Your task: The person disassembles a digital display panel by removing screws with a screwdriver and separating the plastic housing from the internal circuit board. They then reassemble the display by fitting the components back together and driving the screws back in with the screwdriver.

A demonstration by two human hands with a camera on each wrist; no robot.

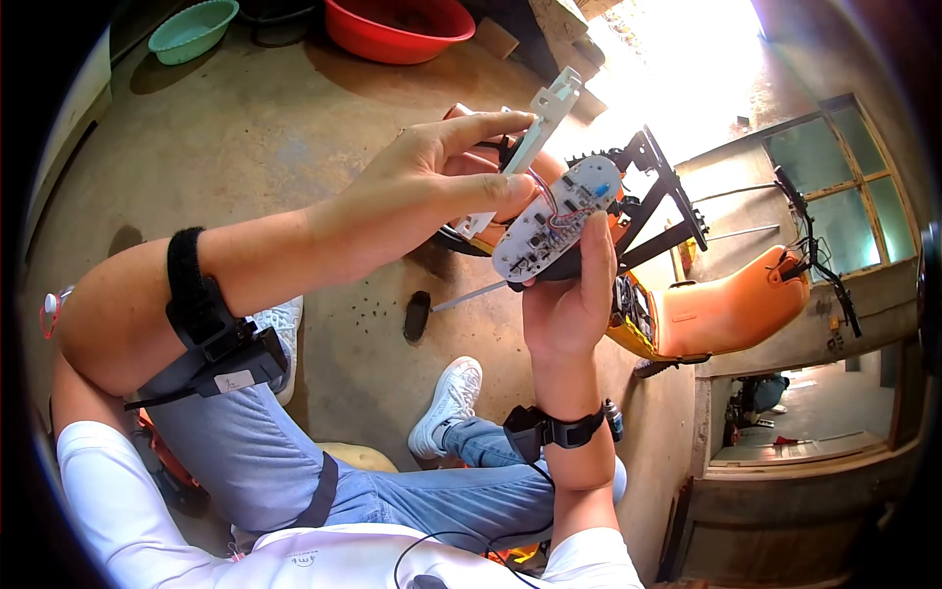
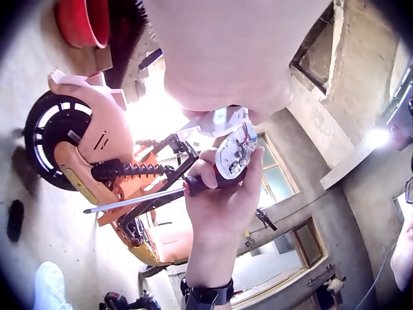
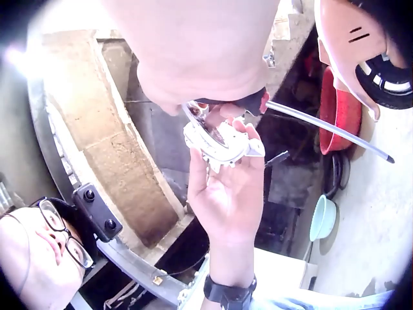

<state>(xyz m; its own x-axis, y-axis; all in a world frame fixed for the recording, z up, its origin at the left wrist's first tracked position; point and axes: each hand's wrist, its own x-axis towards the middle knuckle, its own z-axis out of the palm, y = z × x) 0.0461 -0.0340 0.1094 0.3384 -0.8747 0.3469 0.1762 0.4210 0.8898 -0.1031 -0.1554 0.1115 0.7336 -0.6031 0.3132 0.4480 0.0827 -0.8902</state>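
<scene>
In the head view my left hand [image 1: 422, 182] pinches a white plastic housing [image 1: 549, 118] between thumb and fingers. Close beside it, my right hand [image 1: 574, 304] holds an oval white circuit board [image 1: 535, 240], its thumb along the board's edge. Thin coloured wires [image 1: 552, 204] run between board and housing. The same right hand [image 2: 222, 200] also grips a screwdriver, whose long metal shaft [image 2: 139, 201] sticks out sideways in the left wrist view. Seen from the right wrist, the left hand [image 3: 226, 200] cups the housing [image 3: 222, 150] from below.
An orange two-wheeled vehicle [image 1: 736, 304] with an exposed black frame stands behind the hands. On the floor are a red basin [image 1: 397, 44], a green basin [image 1: 193, 41] and a dark oval object [image 1: 418, 316]. A framed window [image 1: 834, 187] is at the right.
</scene>
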